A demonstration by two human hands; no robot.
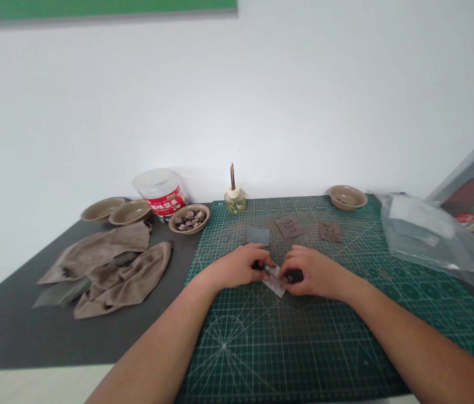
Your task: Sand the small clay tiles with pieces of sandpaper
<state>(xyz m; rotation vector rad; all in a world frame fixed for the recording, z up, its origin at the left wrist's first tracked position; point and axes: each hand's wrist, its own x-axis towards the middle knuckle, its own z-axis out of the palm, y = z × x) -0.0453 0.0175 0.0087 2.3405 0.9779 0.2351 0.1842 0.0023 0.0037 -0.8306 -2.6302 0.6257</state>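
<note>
In the grip, the paper (274,282) shows white. Under it, the cutting mat (287,348) is dark green with a pale grid and radiating lines. Left of the grip lie greyish-brown cloths (123,278) and, farther off, a red tub label (165,201).

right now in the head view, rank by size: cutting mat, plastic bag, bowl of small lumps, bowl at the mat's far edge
1. green cutting mat
2. clear plastic bag
3. tie: the bowl of small lumps and the bowl at the mat's far edge look about alike, so I can't rank them

Handwritten number, perhaps 220, on a brown sandpaper sheet (289,227), second brown sheet (330,230) blurred, red tub label (165,201) unreadable
</note>
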